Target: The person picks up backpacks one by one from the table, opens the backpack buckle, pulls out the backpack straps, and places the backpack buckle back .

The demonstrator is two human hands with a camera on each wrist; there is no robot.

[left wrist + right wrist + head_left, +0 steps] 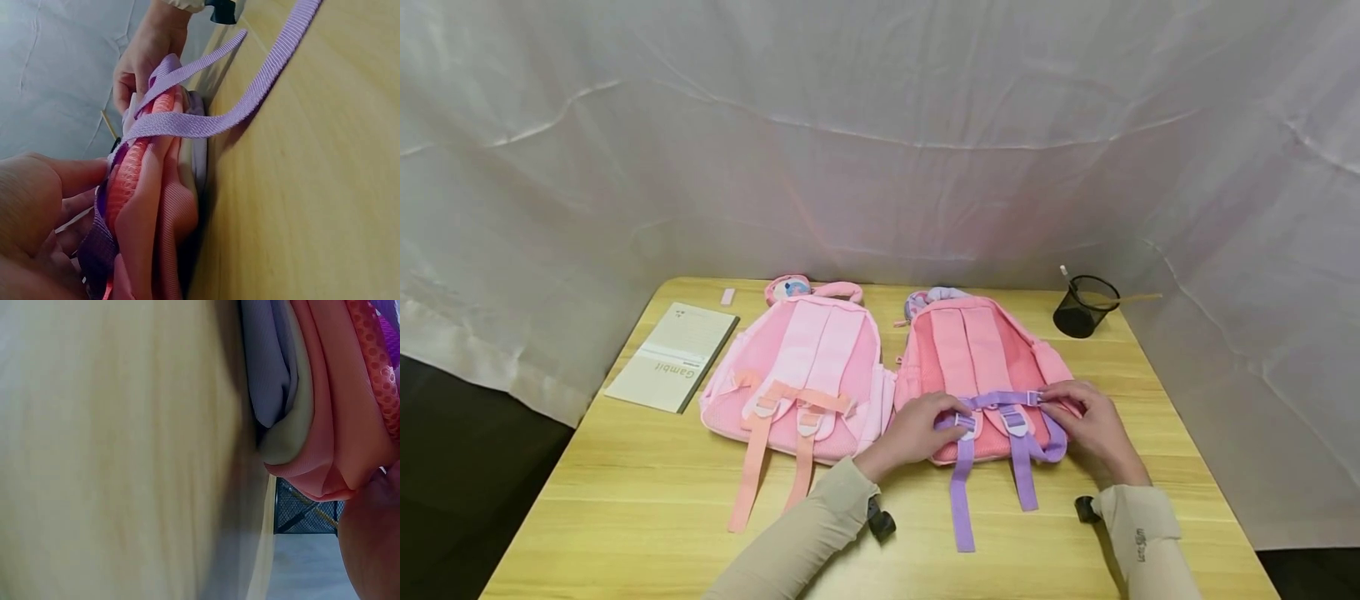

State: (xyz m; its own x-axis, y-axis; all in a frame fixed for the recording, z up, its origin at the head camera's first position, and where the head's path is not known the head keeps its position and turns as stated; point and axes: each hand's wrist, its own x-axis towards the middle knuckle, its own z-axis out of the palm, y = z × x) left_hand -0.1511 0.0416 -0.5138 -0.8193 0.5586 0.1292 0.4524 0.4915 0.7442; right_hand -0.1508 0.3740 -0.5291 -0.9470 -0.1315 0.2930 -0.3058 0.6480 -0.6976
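Observation:
A coral-pink backpack lies back side up on the table, with purple straps and white adjusters at its lower end. My left hand pinches the purple strap near the left adjuster. At the other side my right hand pinches the crossing purple strap by its small purple buckle. Two loose purple strap ends hang toward the table's front. In the right wrist view, part of my right hand shows against the bag's side; its fingertips are out of sight.
A lighter pink backpack with orange straps lies close on the left. Beyond it are a notebook and a small pale eraser. A black mesh pen holder stands at the back right, pencils in it. Pale curtains surround the table.

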